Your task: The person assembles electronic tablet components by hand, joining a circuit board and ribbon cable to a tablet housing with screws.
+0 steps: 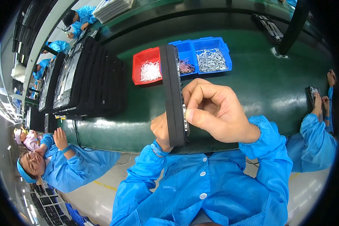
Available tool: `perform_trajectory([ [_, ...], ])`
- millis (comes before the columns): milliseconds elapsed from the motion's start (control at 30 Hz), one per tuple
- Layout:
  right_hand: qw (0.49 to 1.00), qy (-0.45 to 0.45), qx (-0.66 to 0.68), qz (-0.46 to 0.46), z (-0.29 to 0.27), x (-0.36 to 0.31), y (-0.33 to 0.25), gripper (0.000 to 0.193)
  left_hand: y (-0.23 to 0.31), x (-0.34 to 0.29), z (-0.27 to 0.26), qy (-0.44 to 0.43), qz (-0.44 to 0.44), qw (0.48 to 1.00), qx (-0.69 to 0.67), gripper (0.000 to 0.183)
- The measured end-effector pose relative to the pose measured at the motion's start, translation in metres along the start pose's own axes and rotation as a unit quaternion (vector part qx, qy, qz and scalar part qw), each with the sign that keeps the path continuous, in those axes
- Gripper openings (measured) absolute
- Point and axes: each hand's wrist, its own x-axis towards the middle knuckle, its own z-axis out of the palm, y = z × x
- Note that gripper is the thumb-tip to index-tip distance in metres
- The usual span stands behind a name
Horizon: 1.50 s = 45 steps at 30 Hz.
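A long black flat panel-like unit (173, 94) stands on its narrow edge in front of me, nearly upright in the picture. My left hand (161, 129) is closed around its left side near the lower end; most of those fingers are hidden behind it. Along the unit's right side runs a narrow strip with small white and metallic parts (185, 122). My right hand (220, 111) has thumb and fingers curled in a pinch, with the thumb tip against that strip. Whatever lies between those fingertips is too small or hidden to make out.
Beyond the unit stand a red bin (136, 69) of white pieces and two joined blue bins (211, 40) of small parts. Stacked black units (109, 83) fill the left of the green table (139, 109). Co-workers sit on both sides. A dark post (293, 30) rises at far right.
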Motion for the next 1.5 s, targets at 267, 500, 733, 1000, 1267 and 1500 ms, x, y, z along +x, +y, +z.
perform_trajectory([
  [267,1.0,0.001,0.002,0.006,0.0,0.0,-0.002,0.008,0.006,0.005,0.0,0.007,0.002,1.0,-0.001,0.029],
  [500,0.999,0.013,0.012,0.043,-0.001,0.001,-0.007,0.009,0.001,-0.007,-0.001,-0.021,-0.068,0.997,-0.013,0.028],
  [733,0.992,0.044,0.062,0.103,-0.001,0.001,-0.011,0.008,-0.001,-0.003,0.001,-0.022,0.024,0.998,0.046,0.047],
  [1000,0.985,0.079,0.122,0.098,0.003,0.0,-0.005,0.011,0.014,0.013,0.001,-0.026,0.058,0.991,0.12,0.07],
  [1267,0.983,0.077,0.164,-0.01,0.015,-0.014,0.013,0.037,0.011,0.014,0.001,-0.039,0.07,0.994,0.078,0.072],
  [1500,0.986,0.103,0.108,0.069,0.013,-0.005,0.007,0.047,0.003,0.005,0.003,-0.038,0.008,0.999,0.016,0.073],
])
